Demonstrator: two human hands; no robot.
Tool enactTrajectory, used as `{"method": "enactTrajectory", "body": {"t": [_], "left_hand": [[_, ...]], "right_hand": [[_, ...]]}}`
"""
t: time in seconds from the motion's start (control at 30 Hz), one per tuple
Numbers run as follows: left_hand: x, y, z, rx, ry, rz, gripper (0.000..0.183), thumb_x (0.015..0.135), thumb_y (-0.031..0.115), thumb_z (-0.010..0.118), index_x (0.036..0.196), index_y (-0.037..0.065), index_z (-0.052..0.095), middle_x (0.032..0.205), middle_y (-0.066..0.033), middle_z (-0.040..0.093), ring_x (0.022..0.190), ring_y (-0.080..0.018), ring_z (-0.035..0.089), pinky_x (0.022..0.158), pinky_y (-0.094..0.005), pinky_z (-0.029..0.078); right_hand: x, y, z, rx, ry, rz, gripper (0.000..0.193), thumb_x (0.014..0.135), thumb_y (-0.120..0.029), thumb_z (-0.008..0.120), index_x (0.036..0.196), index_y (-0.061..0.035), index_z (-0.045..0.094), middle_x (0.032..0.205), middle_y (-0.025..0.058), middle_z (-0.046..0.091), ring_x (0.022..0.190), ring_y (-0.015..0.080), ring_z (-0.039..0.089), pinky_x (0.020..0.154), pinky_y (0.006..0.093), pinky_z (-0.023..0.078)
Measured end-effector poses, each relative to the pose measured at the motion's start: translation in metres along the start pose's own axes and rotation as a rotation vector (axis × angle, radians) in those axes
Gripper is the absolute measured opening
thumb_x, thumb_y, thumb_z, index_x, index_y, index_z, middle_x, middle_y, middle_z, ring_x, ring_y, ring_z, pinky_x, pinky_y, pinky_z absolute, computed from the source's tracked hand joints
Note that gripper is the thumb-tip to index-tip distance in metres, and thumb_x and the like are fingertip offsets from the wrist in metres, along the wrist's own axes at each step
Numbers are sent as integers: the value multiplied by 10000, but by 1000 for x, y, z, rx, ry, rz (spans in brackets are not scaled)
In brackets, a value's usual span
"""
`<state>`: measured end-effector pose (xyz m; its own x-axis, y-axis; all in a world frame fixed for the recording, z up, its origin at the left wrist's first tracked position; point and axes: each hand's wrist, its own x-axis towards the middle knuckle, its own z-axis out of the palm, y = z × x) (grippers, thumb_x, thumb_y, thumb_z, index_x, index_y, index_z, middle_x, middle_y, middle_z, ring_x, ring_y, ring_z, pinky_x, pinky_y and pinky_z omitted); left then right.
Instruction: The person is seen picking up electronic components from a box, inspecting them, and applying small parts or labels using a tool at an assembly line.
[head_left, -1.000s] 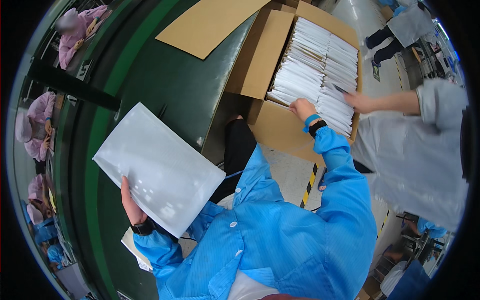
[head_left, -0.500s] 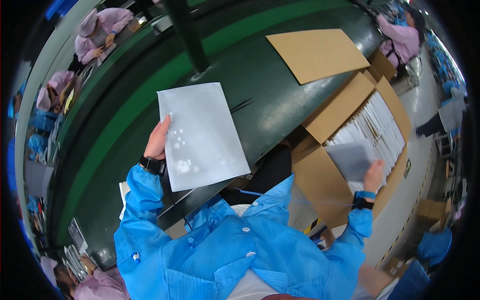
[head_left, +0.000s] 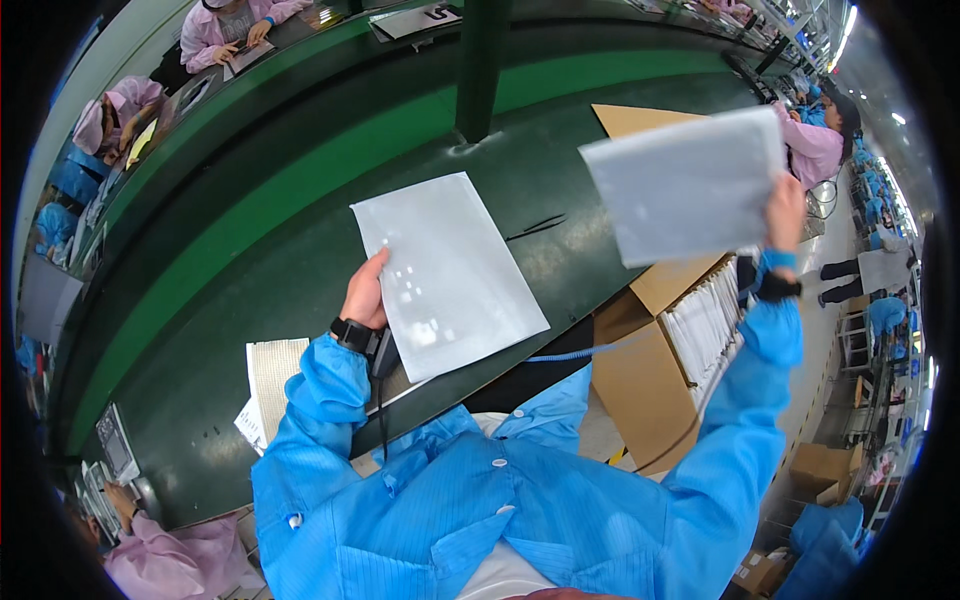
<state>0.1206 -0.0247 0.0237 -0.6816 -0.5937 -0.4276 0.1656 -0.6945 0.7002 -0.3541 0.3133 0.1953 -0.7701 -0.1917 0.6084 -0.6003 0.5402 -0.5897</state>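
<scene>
Since half a second ago, the right hand [head_left: 785, 215] has come up from the brown box [head_left: 640, 400] with a pale grey packet [head_left: 690, 190]. Now, in the head view, both are at the upper right of the frame. The hand grips the packet's right edge, but it is blurry, so you cannot tell how each finger sits.

Near the middle, the left hand [head_left: 366, 295] pinches a flat white packet [head_left: 455, 275] by its left edge, thumb on top, other fingers hidden. You cannot tell if this packet touches the green table [head_left: 300, 280].

Black tweezers [head_left: 537, 227] lie just right of it. A cardboard sheet [head_left: 640, 120] is partly behind the pale grey packet. White packets [head_left: 703, 325] stand packed inside the box, right of the middle.
</scene>
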Motion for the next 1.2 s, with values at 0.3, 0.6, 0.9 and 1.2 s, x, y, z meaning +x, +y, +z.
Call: {"method": "enactTrajectory", "body": {"t": [0.3, 0.6, 0.9, 1.2], "left_hand": [[-6, -9, -6, 25, -120, 117, 456, 819, 34, 473, 1260, -17, 370, 1198, -139, 490, 1072, -266, 510, 933, -390, 418], [-11, -8, -7, 138, -107, 137, 525, 745, -49, 503, 1251, -18, 370, 1160, -134, 517, 1040, -263, 530, 913, -393, 428], [-56, 25, 15, 43, 3, 161, 428, 877, 114, 499, 1263, -26, 376, 1177, -140, 519, 1040, -245, 541, 895, -375, 444], [-83, 27, 23, 325, -218, -19, 482, 945, 287, 437, 1313, -8, 338, 1225, -112, 496, 1081, -179, 516, 925, -325, 416]], "right_hand": [[-59, 23, 125, 554, -169, 517, 228, 852, -127, 458, 912, 61, 573, 844, 110, 615, 745, 214, 586, 647, 325, 460], [-166, 41, 96, 198, -334, 291, 273, 818, -165, 601, 987, 40, 542, 874, 76, 599, 757, 158, 562, 700, 300, 461], [-263, -137, 74, 929, -1144, 591, 369, 919, -212, 489, 1226, -18, 428, 1036, 82, 603, 837, 107, 572, 655, 231, 457], [-237, -190, 144, 1274, -1198, 728, 430, 914, -211, 498, 1284, -19, 393, 1081, 80, 591, 957, 140, 566, 819, 282, 456]]}}
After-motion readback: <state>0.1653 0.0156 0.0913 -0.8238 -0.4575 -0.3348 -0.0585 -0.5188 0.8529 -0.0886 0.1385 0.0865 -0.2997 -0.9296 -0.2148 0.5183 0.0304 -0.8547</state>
